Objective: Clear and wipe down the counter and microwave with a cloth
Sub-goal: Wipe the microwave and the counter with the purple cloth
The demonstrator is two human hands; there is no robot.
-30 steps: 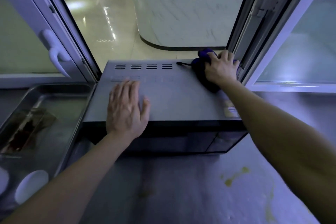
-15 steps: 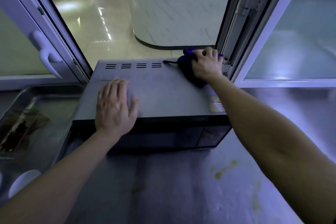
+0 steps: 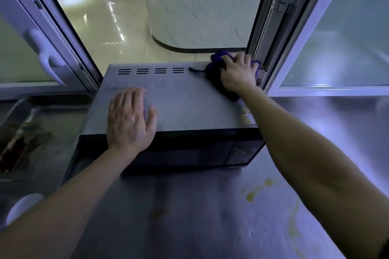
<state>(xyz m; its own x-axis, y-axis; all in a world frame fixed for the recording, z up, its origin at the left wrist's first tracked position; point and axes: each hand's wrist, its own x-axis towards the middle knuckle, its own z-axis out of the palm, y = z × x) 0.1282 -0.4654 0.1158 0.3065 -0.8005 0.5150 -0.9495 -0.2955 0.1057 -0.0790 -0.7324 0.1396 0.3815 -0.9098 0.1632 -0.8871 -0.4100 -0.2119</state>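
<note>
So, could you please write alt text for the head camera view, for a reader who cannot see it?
A person's right hand presses a dark blue cloth on the back right corner of a grey microwave, while the left hand rests flat on its top. Yellow stains mark the metal counter in front.

Dim bluish foreground, glare on the bright floor, warped edges.

one microwave, one cloth, two hands
</note>
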